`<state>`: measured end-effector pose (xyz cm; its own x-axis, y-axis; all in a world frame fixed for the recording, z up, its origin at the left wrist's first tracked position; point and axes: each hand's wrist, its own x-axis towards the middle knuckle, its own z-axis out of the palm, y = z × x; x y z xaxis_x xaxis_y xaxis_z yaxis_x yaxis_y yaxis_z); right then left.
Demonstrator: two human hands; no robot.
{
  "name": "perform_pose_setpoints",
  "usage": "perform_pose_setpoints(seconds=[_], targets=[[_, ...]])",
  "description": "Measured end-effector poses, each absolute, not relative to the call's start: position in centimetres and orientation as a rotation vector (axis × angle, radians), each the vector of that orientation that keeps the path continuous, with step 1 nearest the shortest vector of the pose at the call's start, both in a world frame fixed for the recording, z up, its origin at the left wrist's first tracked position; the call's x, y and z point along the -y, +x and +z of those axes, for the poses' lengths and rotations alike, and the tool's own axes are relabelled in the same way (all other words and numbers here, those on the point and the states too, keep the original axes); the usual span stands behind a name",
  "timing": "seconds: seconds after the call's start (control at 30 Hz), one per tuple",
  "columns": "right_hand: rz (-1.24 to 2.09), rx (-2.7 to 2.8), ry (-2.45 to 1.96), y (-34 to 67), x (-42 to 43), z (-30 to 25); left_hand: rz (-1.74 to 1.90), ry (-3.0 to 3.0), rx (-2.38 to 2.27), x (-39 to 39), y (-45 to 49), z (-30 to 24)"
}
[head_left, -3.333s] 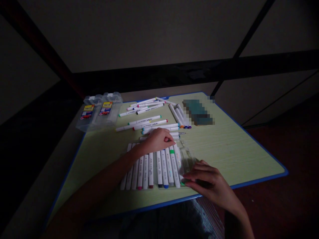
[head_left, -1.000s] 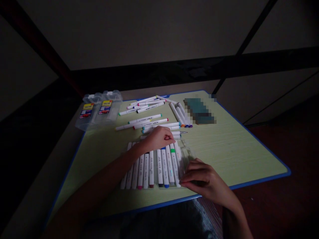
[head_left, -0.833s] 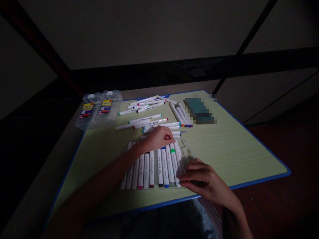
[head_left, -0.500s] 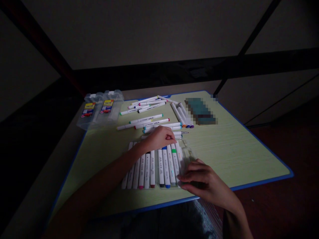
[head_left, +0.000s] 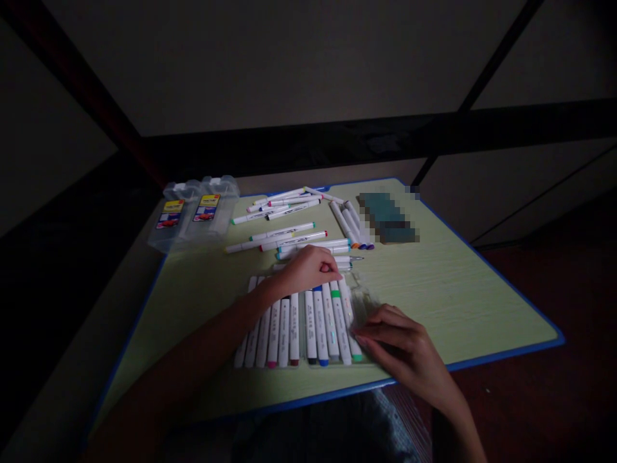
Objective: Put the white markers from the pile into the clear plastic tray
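Observation:
White markers lie side by side in two groups in a clear plastic tray (head_left: 304,347) near the table's front edge. My left hand (head_left: 308,269) reaches over them with curled fingers, its fingertips closed at the upper end of a green-tipped marker (head_left: 348,315), the rightmost in the row. Beside that marker's lower end is my right hand (head_left: 402,341); its fingers are loosely extended, thumb a little apart, and no marker shows between them. My left wrist and forearm cover parts of the left group. Slots at the tray's right side look blurred.
Loose markers (head_left: 289,233) lie scattered behind the tray, with several purple- and orange-tipped ones (head_left: 351,225) farther right. Two clear cases with labels (head_left: 207,209) stand at the back left. A pixelated teal rectangular object (head_left: 388,217) lies back right. The table (head_left: 482,308) has a blue rim.
My right hand has drawn slightly to the right, away from the rightmost marker, whose green tip now shows. My left hand has stayed nearly in place.

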<state>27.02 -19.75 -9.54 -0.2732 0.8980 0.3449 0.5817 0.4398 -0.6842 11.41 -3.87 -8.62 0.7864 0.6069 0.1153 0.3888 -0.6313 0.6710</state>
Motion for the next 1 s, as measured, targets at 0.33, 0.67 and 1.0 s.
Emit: perform_pose_setpoints(seconds=[0.33,0.67,1.0], targets=[[0.591,1.971,-1.271,26.91,19.64,-9.75,0.438,2.331,-0.751,3.86,11.44,-8.53],[0.698,1.633,-1.278,27.40,20.38,-9.64,0.445,2.329,-0.739,3.84,11.32,-8.64],[0.684,1.564,-1.274,27.33,20.32,-10.23,0.440,2.343,-0.717,3.62,11.21,-8.89]])
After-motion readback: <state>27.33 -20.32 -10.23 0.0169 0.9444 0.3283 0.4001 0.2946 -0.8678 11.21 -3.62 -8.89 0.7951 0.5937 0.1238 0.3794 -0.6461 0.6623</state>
